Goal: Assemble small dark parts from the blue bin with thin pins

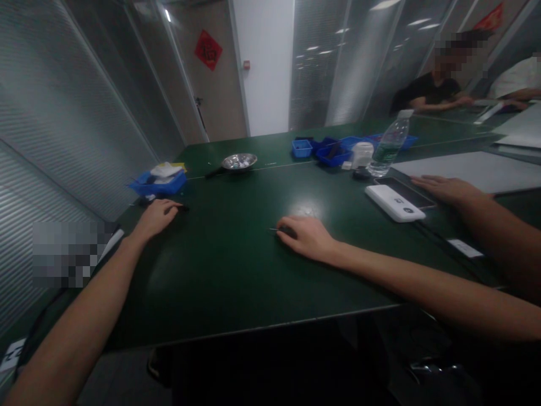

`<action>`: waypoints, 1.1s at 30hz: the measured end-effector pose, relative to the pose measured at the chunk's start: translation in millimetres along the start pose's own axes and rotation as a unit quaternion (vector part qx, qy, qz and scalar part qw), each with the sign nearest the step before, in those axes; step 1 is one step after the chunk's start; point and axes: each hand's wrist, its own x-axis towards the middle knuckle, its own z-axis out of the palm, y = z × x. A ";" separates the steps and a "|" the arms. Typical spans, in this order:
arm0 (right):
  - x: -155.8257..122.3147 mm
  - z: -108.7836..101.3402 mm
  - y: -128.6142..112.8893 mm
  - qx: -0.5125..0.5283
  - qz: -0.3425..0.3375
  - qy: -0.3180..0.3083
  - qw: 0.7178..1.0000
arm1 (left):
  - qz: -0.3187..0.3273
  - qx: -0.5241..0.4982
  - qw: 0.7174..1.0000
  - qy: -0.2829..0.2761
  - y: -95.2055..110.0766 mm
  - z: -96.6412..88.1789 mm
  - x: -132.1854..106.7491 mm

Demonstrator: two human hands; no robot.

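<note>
My left hand (pixel 158 217) lies on the green table (pixel 228 270) at the left, fingers curled over a small dark object (pixel 182 208) whose end sticks out to the right. Near the table's middle, my right hand (pixel 306 237) rests with its fingers closed round a small dark tool (pixel 284 230); a thin metal tip points left from it. What either object is I cannot make out.
Another person's hand (pixel 442 189) lies flat at the right beside a white power bank (pixel 395 203) and a dark phone (pixel 408 192). Farther back are a blue bin (pixel 158 181), a metal bowl (pixel 239 162), more blue bins (pixel 333 153), a water bottle (pixel 389 144) and two seated people.
</note>
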 end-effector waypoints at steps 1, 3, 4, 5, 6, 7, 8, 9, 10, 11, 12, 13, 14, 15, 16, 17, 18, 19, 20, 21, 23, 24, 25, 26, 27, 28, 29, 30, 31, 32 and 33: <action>0.0 0.3 0.1 0.000 0.000 0.000 1.000 | -0.008 0.011 1.000 0.001 -1.8 -1.7 -0.8; 0.0 1.0 0.4 -0.004 0.001 0.004 1.000 | -0.022 0.040 0.999 0.000 -4.0 -5.4 -2.9; 0.0 1.4 0.7 -0.006 0.000 0.007 1.000 | -0.033 0.056 0.998 -0.002 -5.1 -7.0 -4.1; 0.1 1.7 0.9 -0.008 -0.001 0.008 1.000 | -0.048 0.070 0.996 -0.003 -6.7 -8.3 -5.3; 0.1 1.9 1.2 -0.008 -0.003 0.009 1.000 | -0.067 0.079 0.995 -0.004 -8.7 -9.1 -6.3; 0.2 2.1 1.4 -0.007 -0.005 0.008 1.000 | -0.090 0.082 0.993 -0.007 -11.2 -9.4 -7.0; 0.2 2.2 1.6 -0.006 -0.006 0.006 1.000 | -0.111 0.081 0.990 -0.011 -13.9 -9.2 -7.3; 0.2 2.3 1.8 -0.007 -0.006 0.005 1.000 | -0.131 0.078 0.988 -0.013 -16.6 -8.6 -7.2; 0.2 2.4 2.0 -0.008 -0.006 0.004 1.000 | -0.147 0.075 0.986 -0.015 -19.1 -7.6 -6.8; 0.2 2.6 2.1 -0.010 -0.005 0.003 1.000 | -0.159 0.075 0.984 -0.015 -21.3 -6.6 -6.1; 0.2 2.7 2.2 -0.012 -0.003 0.001 1.000 | -0.167 0.075 0.983 -0.014 -23.1 -5.6 -5.3; 0.1 2.8 2.2 -0.013 -0.002 0.000 1.000 | -0.172 0.075 0.982 -0.012 -24.4 -4.8 -4.5; 0.1 2.8 2.1 -0.014 0.000 -0.001 1.000 | -0.176 0.074 0.982 -0.010 -25.2 -4.4 -3.7; 0.0 2.6 1.8 -0.013 0.001 -0.002 1.000 | -0.179 0.072 0.981 -0.010 -25.6 -4.4 -3.0; 0.0 2.2 1.5 -0.013 0.001 -0.003 1.000 | -0.184 0.070 0.980 -0.009 -25.5 -4.9 -2.3; -0.1 1.7 1.0 -0.012 0.002 -0.003 1.000 | -0.188 0.067 0.980 -0.006 -25.0 -5.7 -1.7; -0.2 1.0 0.6 -0.010 0.003 -0.003 1.000 | -0.191 0.065 0.979 -0.004 -24.0 -6.9 -1.1; -0.2 0.4 0.1 -0.009 0.003 -0.005 1.000 | -0.193 0.062 0.979 -0.001 -22.7 -8.1 -0.4; -0.2 -0.2 -0.3 -0.007 0.002 -0.007 1.000 | -0.193 0.059 0.979 0.003 -21.2 -9.4 0.3; -0.2 -0.6 -0.5 -0.006 0.002 -0.008 1.000 | -0.193 0.057 0.980 0.007 -19.5 -10.4 1.2; -0.1 -0.8 -0.6 -0.005 0.002 -0.010 1.000 | -0.191 0.051 0.980 0.012 -16.2 -11.3 2.9; 0.0 -0.7 -0.5 -0.005 0.002 -0.010 1.000 | -0.189 0.048 0.981 0.013 -14.9 -11.1 3.7; 0.1 -0.4 -0.4 -0.005 0.003 -0.009 1.000 | -0.186 0.044 0.981 0.012 -14.0 -10.3 4.3; 0.2 -0.1 -0.2 -0.006 0.004 -0.009 1.000 | -0.182 0.042 0.982 0.009 -13.7 -9.2 4.8; 0.3 0.1 -0.2 -0.006 0.004 -0.007 1.000 | -0.177 0.040 0.983 0.004 -13.8 -7.8 5.0; 0.3 0.3 -0.1 -0.005 0.003 -0.007 1.000 | -0.172 0.039 0.984 -0.001 -14.4 -6.4 5.0; 0.3 0.3 -0.2 -0.005 0.002 -0.007 1.000 | -0.166 0.038 0.985 -0.007 -15.5 -5.0 5.0; 0.3 0.3 -0.3 -0.004 0.001 -0.007 1.000 | -0.160 0.037 0.986 -0.013 -16.8 -3.9 4.9; 0.2 0.1 -0.4 -0.004 0.000 -0.007 1.000 | -0.154 0.037 0.987 -0.019 -18.4 -3.2 4.9; 0.1 0.0 -0.5 -0.004 0.000 -0.007 1.000 | -0.147 0.035 0.988 -0.025 -20.0 -2.8 5.0; 0.1 -0.2 -0.5 -0.005 -0.001 -0.006 1.000 | -0.141 0.034 0.989 -0.031 -21.6 -2.8 5.1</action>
